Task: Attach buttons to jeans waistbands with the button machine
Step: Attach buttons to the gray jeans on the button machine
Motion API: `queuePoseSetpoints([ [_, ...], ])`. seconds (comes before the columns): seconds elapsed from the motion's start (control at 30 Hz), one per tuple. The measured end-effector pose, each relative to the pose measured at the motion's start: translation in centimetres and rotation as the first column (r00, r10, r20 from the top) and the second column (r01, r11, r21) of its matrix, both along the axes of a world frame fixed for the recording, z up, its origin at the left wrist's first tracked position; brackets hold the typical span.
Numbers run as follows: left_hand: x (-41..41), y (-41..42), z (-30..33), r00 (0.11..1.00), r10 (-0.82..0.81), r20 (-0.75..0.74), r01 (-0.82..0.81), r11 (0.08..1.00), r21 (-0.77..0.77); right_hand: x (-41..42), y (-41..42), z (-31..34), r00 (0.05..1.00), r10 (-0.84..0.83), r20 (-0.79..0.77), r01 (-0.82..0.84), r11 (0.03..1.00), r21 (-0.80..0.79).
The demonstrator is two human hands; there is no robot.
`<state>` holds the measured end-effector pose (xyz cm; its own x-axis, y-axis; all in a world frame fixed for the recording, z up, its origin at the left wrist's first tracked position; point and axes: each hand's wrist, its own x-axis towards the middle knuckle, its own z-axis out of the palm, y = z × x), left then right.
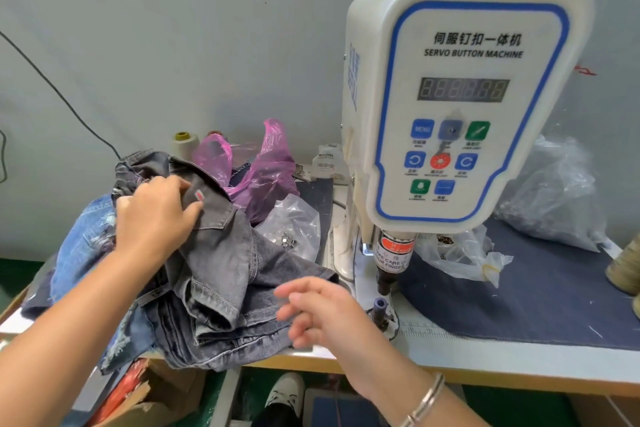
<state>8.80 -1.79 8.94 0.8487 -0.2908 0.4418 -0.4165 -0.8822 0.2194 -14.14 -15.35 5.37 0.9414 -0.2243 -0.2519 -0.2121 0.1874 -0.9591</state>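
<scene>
Head view, looking down over the table (pixel 519 355): a heap of jeans sits at the left end, dark grey jeans (pixel 221 274) on top and a lighter blue pair (pixel 83 243) underneath, partly hanging over the table's front edge. The left hand (pixel 156 215) lies on the upper part of the grey pair, its fingers (pixel 180 185) curled into the cloth near a small red label, gripping a fold of the denim. The right hand (pixel 318 312) hangs just above the lower right corner of the heap, blurred, fingers spread loosely and holding nothing; a metal bangle (pixel 426 399) circles its wrist.

To the right stands the white button machine (pixel 464 97), its blue-bordered panel marked "SERVO BUTTON MACHINE". Its dark punch head (pixel 391 260) points down at a small blue-tipped post (pixel 379 307) on the base, close beside the right hand and clear of the jeans.

Between the jeans and the machine lies a clear bag of small metal parts (pixel 287 236), with a pink plastic bag (pixel 263 170) and a pale thread cone (pixel 183 146) behind. More clear bags (pixel 554 194) rest on dark cloth right of the machine.
</scene>
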Motion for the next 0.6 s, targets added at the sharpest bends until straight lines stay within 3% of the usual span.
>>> queuePoseSetpoints([
  [0.13, -2.5, 0.5, -1.5, 0.937, -0.303, 0.174, 0.341, 0.9, -0.271, 2.5, 0.0, 1.1, 0.984, -0.121, 0.131, 0.144, 0.972, -0.186],
  [0.23, -4.9, 0.4, -1.9, 0.834, -0.472, 0.285, 0.546, 0.781, -0.304, 4.7, -0.2, 2.1, 0.941, -0.179, 0.287, 0.256, 0.931, -0.26],
  [0.33, -7.4, 0.0, -2.3, 0.768, -0.562, 0.307, 0.64, 0.692, -0.334, 6.4, -0.2, 2.2, 0.946, -0.154, 0.285, 0.223, 0.948, -0.226],
  [0.4, -8.6, -0.1, -2.4, 0.734, -0.621, 0.274, 0.676, 0.63, -0.383, 7.0, -0.1, 1.9, 0.966, -0.123, 0.229, 0.153, 0.981, -0.122],
  [0.5, -9.0, 0.5, -3.0, 0.683, -0.713, 0.156, 0.651, 0.499, -0.572, 7.4, 0.0, 1.6, 0.979, -0.097, 0.179, 0.087, 0.994, 0.065],
  [0.6, -9.3, 0.9, -4.0, 0.63, -0.776, 0.032, 0.41, 0.297, -0.862, 7.6, 0.1, 1.4, 0.977, -0.121, 0.178, 0.126, 0.992, -0.012],
])
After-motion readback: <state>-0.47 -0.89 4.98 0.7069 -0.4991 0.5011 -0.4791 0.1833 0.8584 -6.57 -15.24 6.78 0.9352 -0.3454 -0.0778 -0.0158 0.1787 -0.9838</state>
